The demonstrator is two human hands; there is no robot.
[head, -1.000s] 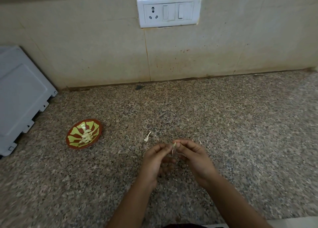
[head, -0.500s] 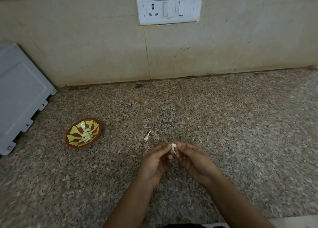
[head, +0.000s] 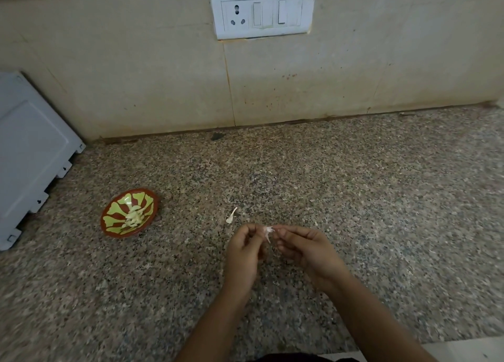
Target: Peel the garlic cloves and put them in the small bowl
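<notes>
Pinching one garlic clove (head: 267, 232) between the fingertips of both hands, I hold it just above the counter (head: 354, 198), my left hand (head: 244, 255) curled on its left side and my right hand (head: 305, 248) on its right, a pale strip of skin hanging from it. One scrap of peel (head: 231, 216) lies just beyond my left hand. One bowl (head: 116, 210) sits well apart to the left, with a heap of peeled cloves (head: 133, 216) too blurred to count. On the wall, one plate (head: 263, 11) has one socket and two switches; one grey panel (head: 30, 154) is far left.
</notes>
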